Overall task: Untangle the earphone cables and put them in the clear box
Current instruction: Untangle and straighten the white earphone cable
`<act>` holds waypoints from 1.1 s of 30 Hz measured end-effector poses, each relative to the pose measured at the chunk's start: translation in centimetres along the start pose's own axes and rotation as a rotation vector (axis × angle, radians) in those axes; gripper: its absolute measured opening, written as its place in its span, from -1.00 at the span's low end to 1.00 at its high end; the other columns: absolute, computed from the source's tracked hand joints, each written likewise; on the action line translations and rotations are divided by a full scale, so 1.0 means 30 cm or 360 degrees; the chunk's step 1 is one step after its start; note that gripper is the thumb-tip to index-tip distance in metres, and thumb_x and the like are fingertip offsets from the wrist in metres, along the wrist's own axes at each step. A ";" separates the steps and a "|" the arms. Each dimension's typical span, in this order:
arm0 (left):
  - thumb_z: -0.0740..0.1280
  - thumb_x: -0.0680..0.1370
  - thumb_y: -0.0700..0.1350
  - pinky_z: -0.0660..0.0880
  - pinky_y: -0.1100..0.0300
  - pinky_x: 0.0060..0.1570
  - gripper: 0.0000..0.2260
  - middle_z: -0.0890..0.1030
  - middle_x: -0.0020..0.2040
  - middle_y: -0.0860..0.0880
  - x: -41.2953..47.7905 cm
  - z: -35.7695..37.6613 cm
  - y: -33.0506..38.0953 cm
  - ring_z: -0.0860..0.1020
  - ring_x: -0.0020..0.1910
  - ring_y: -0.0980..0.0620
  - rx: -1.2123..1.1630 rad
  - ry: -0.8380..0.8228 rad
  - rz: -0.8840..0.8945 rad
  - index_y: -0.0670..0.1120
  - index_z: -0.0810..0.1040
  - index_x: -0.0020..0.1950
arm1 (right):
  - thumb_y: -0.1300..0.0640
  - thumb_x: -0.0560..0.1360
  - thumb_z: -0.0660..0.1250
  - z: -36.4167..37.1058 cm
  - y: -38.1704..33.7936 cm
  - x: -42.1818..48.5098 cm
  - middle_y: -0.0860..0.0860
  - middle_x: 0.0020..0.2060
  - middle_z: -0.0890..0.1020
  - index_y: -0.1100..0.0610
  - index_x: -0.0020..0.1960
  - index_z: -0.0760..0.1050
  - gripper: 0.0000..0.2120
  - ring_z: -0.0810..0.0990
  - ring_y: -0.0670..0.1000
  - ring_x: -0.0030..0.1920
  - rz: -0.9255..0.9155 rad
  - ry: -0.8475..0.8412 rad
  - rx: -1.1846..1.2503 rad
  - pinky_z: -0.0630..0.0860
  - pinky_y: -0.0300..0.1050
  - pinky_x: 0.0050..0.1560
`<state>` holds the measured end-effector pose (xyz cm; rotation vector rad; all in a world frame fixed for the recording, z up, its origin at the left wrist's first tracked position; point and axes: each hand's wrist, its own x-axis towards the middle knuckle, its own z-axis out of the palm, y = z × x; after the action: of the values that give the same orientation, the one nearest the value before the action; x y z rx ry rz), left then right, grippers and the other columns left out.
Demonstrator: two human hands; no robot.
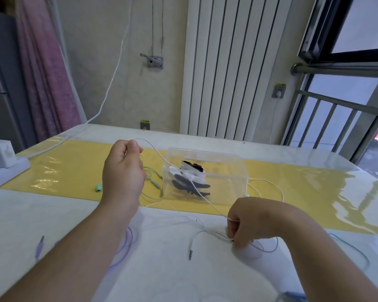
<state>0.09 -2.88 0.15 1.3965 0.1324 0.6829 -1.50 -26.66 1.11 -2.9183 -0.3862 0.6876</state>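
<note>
A white earphone cable (pixel 162 159) runs taut from my raised left hand (pixel 123 171) down to my right hand (pixel 247 223), crossing in front of the clear box (pixel 225 171). My left hand pinches its upper end above the table. Low on the table, my right hand pinches the cable near its bundled part, and the jack plug (pixel 191 250) lies just left of it. The clear box stands on the yellow runner with dark and white items inside. A green earphone cable (pixel 153 184) lies behind my left hand, and a purple cable (pixel 124 247) is partly hidden under my left forearm.
A white power strip and box (pixel 2 162) sit at the table's left edge, with a white cord (pixel 109 88) rising up the wall. A radiator (pixel 231 68) and a window railing (pixel 336 110) stand behind the table. A thin blue cable (pixel 354 247) lies at the right.
</note>
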 end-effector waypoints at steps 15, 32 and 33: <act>0.17 0.64 0.01 0.19 0.17 -0.44 -0.72 0.28 -0.51 0.09 0.003 0.000 -0.014 0.24 -0.49 -0.02 0.0126 -0.0068 -0.0022 -0.03 0.46 -0.24 | -0.03 0.42 0.39 0.005 -0.002 0.012 -0.12 -0.34 0.57 -0.02 -0.27 0.53 -0.86 0.52 -0.08 -0.28 -0.0077 0.0169 -0.0004 0.44 -0.20 -0.24; 0.25 0.48 -0.22 0.50 -0.06 -0.25 -0.80 0.57 -0.26 -0.03 0.004 -0.005 -0.012 0.53 -0.31 -0.14 0.0478 -0.0012 0.0040 0.09 0.52 -0.06 | 0.11 0.46 0.29 -0.047 0.026 -0.012 -0.01 -0.48 0.29 0.19 -0.20 0.51 -0.85 0.25 -0.04 -0.54 -0.0891 0.0404 0.1943 0.25 -0.22 -0.49; 0.28 0.46 -0.20 0.51 -0.08 -0.19 -0.82 0.58 -0.22 -0.02 0.003 -0.004 -0.011 0.57 -0.25 -0.15 0.0556 -0.0012 0.0027 0.06 0.49 -0.02 | 0.10 0.46 0.28 -0.047 0.025 -0.014 -0.01 -0.48 0.28 0.17 -0.20 0.52 -0.84 0.20 -0.06 -0.54 -0.0889 0.0409 0.1949 0.19 -0.24 -0.50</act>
<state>0.22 -2.75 -0.14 1.7360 0.2432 0.6908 -1.06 -27.57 2.43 -1.5966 -0.4787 0.2674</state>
